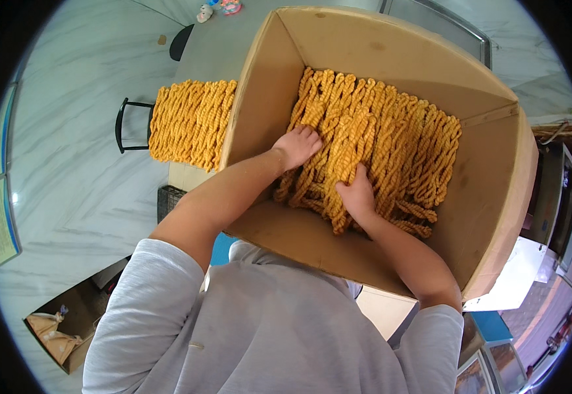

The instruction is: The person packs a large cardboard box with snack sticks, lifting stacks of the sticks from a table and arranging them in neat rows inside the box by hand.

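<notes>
Rows of golden-brown fried dough twists [404, 147] lie inside a large open cardboard box [379, 44] in front of me. My left hand [299, 147] is in the box with its curled fingers against twists on the left side; whether it grips them is hidden. Lower and to the right, my right hand [358, 196] holds the near end of a raised middle bunch of twists [352, 143], thumb on top and the other fingers mostly out of sight. A few twists lie crosswise along the near side of the box.
More dough twists [192, 123] lie stacked outside the box's left wall on a grey table [217, 49]. A black chair frame [119, 125] juts out beyond them. Below is a dark plastic crate [170, 202]. Small toys [206, 12] stand at the table's far end.
</notes>
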Demonstrator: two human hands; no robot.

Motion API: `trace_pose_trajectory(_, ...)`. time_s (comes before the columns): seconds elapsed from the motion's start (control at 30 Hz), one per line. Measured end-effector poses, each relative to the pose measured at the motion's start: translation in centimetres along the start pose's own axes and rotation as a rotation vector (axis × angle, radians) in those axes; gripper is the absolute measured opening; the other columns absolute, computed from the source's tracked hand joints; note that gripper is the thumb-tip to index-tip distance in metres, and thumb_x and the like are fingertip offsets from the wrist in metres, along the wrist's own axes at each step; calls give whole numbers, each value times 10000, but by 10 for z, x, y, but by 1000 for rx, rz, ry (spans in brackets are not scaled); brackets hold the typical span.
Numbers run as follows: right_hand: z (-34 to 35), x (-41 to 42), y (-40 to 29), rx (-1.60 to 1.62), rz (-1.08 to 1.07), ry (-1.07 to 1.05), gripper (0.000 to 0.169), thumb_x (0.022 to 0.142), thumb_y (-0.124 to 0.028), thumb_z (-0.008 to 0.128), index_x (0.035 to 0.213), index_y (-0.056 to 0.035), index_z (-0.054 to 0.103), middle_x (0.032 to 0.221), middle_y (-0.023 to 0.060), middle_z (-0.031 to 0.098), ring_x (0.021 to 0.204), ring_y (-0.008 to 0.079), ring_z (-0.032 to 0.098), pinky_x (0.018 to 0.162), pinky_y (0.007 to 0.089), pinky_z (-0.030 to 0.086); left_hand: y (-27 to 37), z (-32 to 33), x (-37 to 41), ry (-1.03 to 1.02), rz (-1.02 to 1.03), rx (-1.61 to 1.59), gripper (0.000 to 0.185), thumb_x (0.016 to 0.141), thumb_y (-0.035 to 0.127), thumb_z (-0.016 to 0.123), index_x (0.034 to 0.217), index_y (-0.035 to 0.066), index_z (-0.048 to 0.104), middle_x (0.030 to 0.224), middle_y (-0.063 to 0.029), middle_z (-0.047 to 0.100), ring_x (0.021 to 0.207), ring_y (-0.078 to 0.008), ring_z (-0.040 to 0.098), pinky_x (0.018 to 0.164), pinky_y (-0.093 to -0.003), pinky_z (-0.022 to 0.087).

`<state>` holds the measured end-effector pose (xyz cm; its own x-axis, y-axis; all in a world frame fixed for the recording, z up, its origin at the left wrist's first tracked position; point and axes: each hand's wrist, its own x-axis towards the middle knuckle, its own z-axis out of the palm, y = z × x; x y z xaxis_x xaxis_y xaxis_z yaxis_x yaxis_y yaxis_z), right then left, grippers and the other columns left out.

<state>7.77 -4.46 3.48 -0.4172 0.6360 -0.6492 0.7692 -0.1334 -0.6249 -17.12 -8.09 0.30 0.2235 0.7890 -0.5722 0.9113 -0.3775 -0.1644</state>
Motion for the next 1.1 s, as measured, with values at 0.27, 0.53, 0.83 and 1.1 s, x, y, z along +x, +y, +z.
trace_pose_trajectory(0.27, 65, 35, -36, 53, -110, -19, 901, 979, -271, 778, 1678, 22, 292, 1476, 312, 627, 1309, 439, 657, 1110, 494, 518, -25, -40, -14, -445, 37, 239, 576, 1090, 303, 589, 1656, 219, 527, 1784, -71, 352, 1689, -297, 188, 1350, -541, 186)
trace_pose_trajectory(0.53, 144, 71, -38, -86, -257, -23, 850, 978, -233, 767, 1676, -34, 324, 1597, 290, 497, 1357, 463, 605, 1123, 504, 514, -35, -59, -1, -599, -46, 150, 531, 1065, 318, 657, 1569, 150, 631, 1702, -75, 503, 1640, -315, 333, 1349, -524, 210)
trace_pose_trajectory(0.83, 101, 48, -63, -100, 7, 29, 731, 1012, -186, 751, 1591, -13, 340, 1527, 287, 447, 1265, 457, 652, 1044, 531, 562, -73, -82, 37, -276, -237, -246, 546, 1002, 134, 682, 1544, 108, 620, 1664, -116, 525, 1556, -338, 472, 1168, -446, 522)
trace_pose_trajectory(1.1, 122, 64, -38, -53, 16, -17, 992, 1000, -129, 748, 1751, -79, 102, 1692, 327, 351, 1364, 487, 589, 1096, 514, 522, -81, -52, 67, -256, -359, -410, 814, 994, 162, 696, 1722, 140, 332, 1782, -128, 316, 1585, -364, 424, 1260, -430, 441)
